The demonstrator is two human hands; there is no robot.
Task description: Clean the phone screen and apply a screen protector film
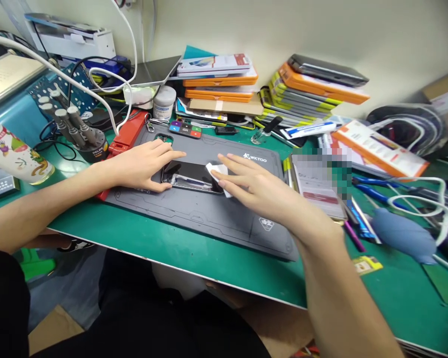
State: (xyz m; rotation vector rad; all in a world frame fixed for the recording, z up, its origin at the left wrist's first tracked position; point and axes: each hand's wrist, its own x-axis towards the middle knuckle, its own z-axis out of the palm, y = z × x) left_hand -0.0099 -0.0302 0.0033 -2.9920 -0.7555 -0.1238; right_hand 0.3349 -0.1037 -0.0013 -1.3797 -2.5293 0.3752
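Observation:
A smartphone [190, 175] with a glossy black screen lies flat on a dark grey work mat [194, 209]. My left hand [144, 164] steadies its left end, thumb at the near edge and index finger reaching along the far edge. Over the phone's right end, my right hand [246, 181] presses a small white wipe [217, 174] against the glass with its fingertips. Part of the wipe is hidden under those fingers, and the left palm covers the phone's left edge.
Behind the mat stand stacked orange boxes [220, 93] and a white jar [164, 103]. A tool holder [91, 149] with grey handles and a patterned bottle [18, 154] are on the left. Blue pliers [373, 182] and a blue-grey air blower [401, 236] lie right.

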